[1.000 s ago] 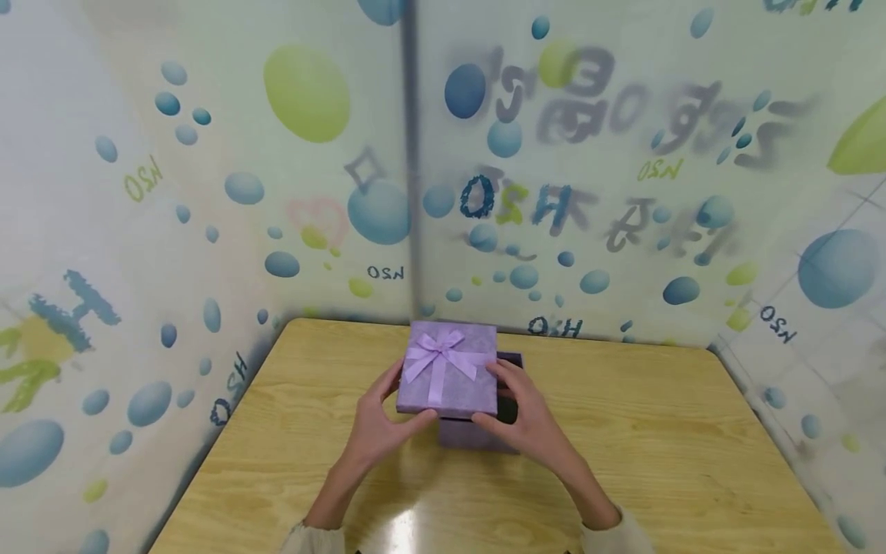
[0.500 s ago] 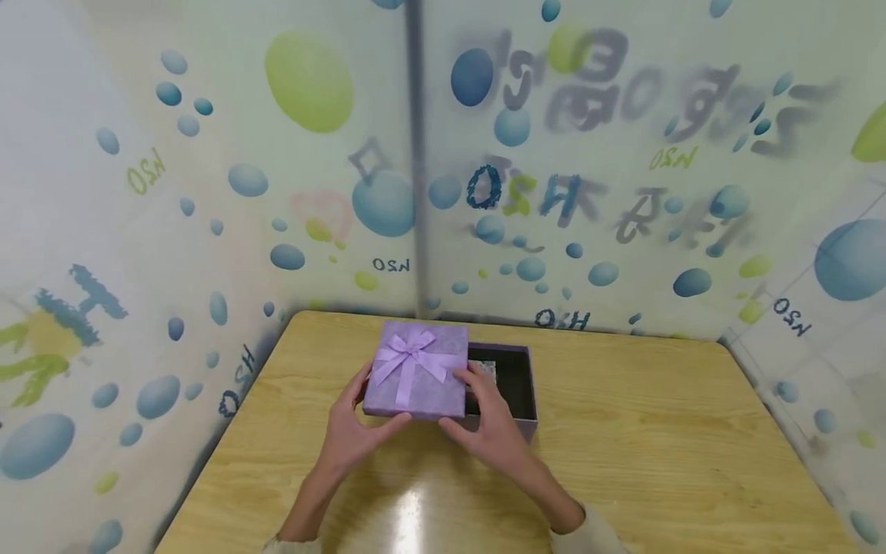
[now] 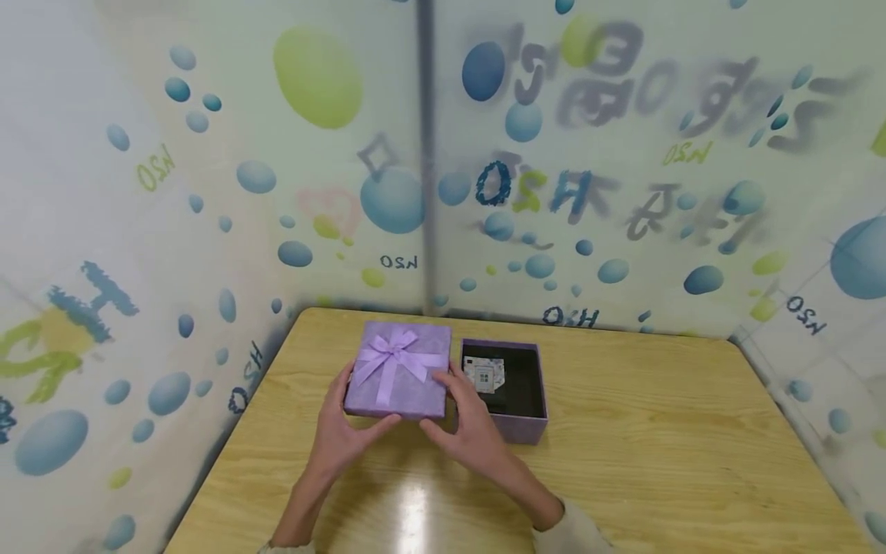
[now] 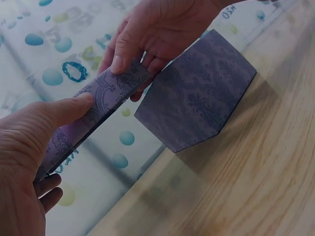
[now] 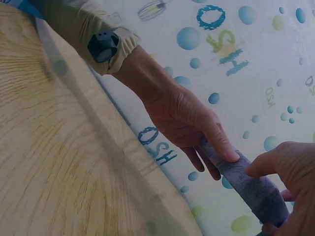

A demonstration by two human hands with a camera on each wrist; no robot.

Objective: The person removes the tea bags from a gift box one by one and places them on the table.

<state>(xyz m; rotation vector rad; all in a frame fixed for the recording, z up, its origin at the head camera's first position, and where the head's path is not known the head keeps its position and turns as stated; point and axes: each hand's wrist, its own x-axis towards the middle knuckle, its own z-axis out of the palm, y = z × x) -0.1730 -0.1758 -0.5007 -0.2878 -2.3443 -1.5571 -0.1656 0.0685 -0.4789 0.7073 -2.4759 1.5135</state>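
Observation:
A purple gift box lid (image 3: 408, 385) with a lilac ribbon bow (image 3: 394, 351) is held level between both hands, raised off the table. My left hand (image 3: 337, 431) grips its left side, thumb on the front edge. My right hand (image 3: 471, 423) grips the right side the same way. In the left wrist view, both thumbs press on the patterned rim of the lid (image 4: 106, 96). Just right of the lid stands the box base (image 3: 521, 428), uncovered, with a dark interior. A small printed card (image 3: 484, 375) lies inside it, toward the left.
The light wooden table (image 3: 657, 431) has rounded back corners. Behind it and along both sides hang pale printed curtains (image 3: 325, 169) with blue and green bubbles. A glare spot shows on the tabletop near the front.
Both hands have carried the lid leftward, from over the base to beside it. The base's inside and the card have come into view. The head view has shifted slightly.

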